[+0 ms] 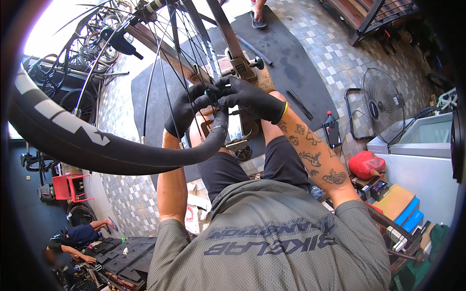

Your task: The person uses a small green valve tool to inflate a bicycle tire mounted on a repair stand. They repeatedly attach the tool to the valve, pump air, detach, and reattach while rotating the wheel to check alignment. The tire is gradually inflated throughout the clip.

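A bicycle wheel with a black rim (145, 157) and thin black spokes sits in a metal truing stand (235, 53) between my knees. Both my hands wear black gloves and meet at the near part of the rim. My left hand (187, 109) reaches in among the spokes, its fingers closed around a small dark tool (211, 94) that looks like a spoke wrench. From the other side, my right hand (250, 99) has its fingertips pinched at the same spot, against the tool and a spoke. The fingers partly hide the tool's end.
A dark mat (291, 63) lies under the stand, with thin black rods (300, 104) on it. To the right are a dark bottle (331, 128), a standing fan (383, 104) and a red fuel can (366, 165). Another person (80, 240) is at lower left; a sandalled foot (258, 19) shows ahead.
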A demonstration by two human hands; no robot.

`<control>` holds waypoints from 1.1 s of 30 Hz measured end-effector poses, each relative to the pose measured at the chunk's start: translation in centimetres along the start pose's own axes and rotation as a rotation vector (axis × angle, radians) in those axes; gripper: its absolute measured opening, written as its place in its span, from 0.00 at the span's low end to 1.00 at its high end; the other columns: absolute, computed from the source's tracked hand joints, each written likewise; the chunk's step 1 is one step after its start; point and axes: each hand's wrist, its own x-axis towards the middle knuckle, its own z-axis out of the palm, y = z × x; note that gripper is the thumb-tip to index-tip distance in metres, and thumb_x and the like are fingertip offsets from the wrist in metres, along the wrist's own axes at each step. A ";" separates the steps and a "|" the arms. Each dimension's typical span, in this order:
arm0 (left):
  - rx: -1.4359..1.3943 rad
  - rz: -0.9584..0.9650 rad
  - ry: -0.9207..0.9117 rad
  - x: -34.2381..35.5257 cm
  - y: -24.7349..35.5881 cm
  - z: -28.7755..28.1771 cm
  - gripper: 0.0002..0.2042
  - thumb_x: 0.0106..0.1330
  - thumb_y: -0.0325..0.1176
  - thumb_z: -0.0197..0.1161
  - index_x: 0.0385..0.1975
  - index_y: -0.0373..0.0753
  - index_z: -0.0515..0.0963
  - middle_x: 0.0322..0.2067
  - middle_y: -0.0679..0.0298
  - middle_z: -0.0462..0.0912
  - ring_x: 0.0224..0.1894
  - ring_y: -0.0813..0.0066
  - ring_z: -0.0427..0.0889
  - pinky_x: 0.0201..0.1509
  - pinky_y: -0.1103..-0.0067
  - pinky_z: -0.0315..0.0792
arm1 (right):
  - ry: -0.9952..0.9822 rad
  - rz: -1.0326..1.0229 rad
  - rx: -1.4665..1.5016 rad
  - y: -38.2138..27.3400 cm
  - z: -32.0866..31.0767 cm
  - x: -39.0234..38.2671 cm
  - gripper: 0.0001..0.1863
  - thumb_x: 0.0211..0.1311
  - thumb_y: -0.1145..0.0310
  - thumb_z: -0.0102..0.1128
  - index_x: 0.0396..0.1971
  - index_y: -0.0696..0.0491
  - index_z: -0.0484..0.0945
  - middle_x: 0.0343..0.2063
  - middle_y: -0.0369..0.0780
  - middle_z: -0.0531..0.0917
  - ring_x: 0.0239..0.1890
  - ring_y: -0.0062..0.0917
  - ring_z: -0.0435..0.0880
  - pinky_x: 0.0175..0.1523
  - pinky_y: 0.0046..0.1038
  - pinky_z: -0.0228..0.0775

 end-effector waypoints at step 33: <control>-0.320 -0.075 -0.073 0.1 -1.2 -0.4 0.20 0.68 0.41 0.71 0.50 0.35 0.76 0.46 0.64 0.82 0.49 0.75 0.80 0.55 0.77 0.73 | -0.016 0.077 -0.198 -2.2 0.6 0.3 0.18 0.58 0.65 0.71 0.44 0.60 0.83 0.33 0.37 0.86 0.35 0.17 0.84 0.40 0.20 0.77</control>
